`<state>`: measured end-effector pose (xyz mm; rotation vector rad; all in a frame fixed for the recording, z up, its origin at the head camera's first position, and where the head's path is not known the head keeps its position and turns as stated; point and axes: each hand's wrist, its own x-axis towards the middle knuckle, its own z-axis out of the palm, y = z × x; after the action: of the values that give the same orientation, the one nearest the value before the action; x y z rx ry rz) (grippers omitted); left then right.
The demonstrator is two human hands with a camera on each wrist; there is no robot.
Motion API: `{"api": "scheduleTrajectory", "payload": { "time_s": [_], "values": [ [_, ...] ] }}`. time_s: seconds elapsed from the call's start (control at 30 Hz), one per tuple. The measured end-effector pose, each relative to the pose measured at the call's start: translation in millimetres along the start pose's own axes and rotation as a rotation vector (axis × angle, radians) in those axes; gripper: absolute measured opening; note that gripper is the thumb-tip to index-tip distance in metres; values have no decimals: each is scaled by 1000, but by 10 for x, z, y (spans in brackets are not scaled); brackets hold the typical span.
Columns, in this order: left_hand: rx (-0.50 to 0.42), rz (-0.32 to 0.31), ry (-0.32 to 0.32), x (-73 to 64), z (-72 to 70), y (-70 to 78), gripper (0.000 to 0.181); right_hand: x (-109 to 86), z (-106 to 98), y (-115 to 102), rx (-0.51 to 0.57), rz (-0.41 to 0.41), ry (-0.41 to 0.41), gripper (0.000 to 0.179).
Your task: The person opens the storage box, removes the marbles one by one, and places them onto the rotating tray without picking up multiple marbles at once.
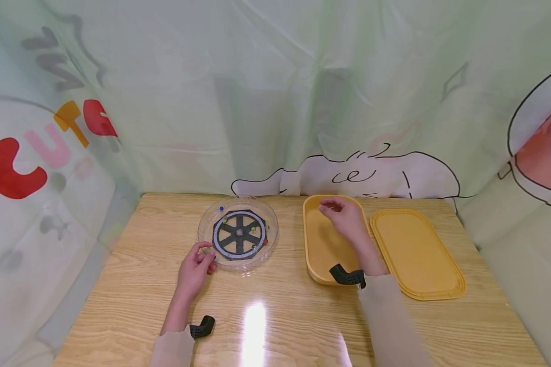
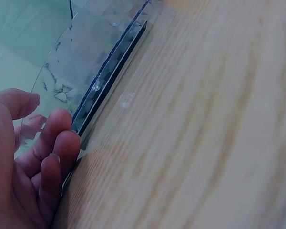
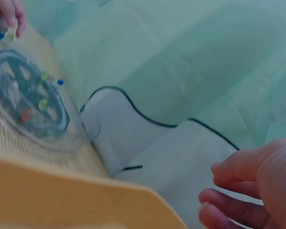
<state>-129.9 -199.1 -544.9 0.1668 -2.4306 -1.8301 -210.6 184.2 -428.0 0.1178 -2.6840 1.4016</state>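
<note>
A clear round dish [image 1: 272, 216] sits on the table at centre left, with a black spoked wheel shape [image 1: 240, 214] visible through it. Small glass marbles lie in the dish, among them a blue one [image 1: 221, 208], a green one [image 1: 253, 229] and a red one [image 3: 26, 115]. My left hand [image 1: 195, 269] holds the dish's near left rim, its thumb [image 2: 28, 102] and bent fingers on either side of the clear wall. Over a yellow rectangular tub [image 1: 323, 250], my right hand [image 1: 346, 219] hovers with loosely bent fingers [image 3: 229, 207]; nothing shows between them.
Right of the tub lies a flat yellow lid [image 1: 418, 255] on the wooden table [image 1: 294, 321]. A printed curtain [image 1: 275, 102] hangs along the table's back edge and sides. Black wrist mounts [image 1: 347, 276] sit on both forearms.
</note>
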Motion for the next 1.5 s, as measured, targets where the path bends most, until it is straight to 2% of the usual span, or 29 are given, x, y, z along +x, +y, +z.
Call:
{"api": "scheduleTrajectory", "payload": {
  "time_s": [0.2, 0.37, 0.63, 1.07, 1.3, 1.4, 1.5],
  "values": [
    [-7, -5, 0, -7, -5, 14, 21, 153, -31, 128, -145, 24, -84, 30],
    [-2, -8, 0, -22, 5, 16, 21, 246, 4, 262, -183, 46, -105, 33],
    [0, 5, 11, -21, 9, 17, 20, 307, 74, 455, -174, 12, -117, 33],
    [4, 4, 13, -10, 6, -1, 19, 354, 110, 573, -146, 135, -108, 32],
    [7, 8, 14, -11, 5, -6, 19, 390, 177, 648, -154, 124, -143, 32],
    [10, 10, 17, -14, 10, 0, 19, 391, 179, 654, -121, 124, -111, 30],
    [9, 14, 15, -13, 14, -1, 19, 389, 158, 654, -30, 147, -20, 27]
  ]
}}
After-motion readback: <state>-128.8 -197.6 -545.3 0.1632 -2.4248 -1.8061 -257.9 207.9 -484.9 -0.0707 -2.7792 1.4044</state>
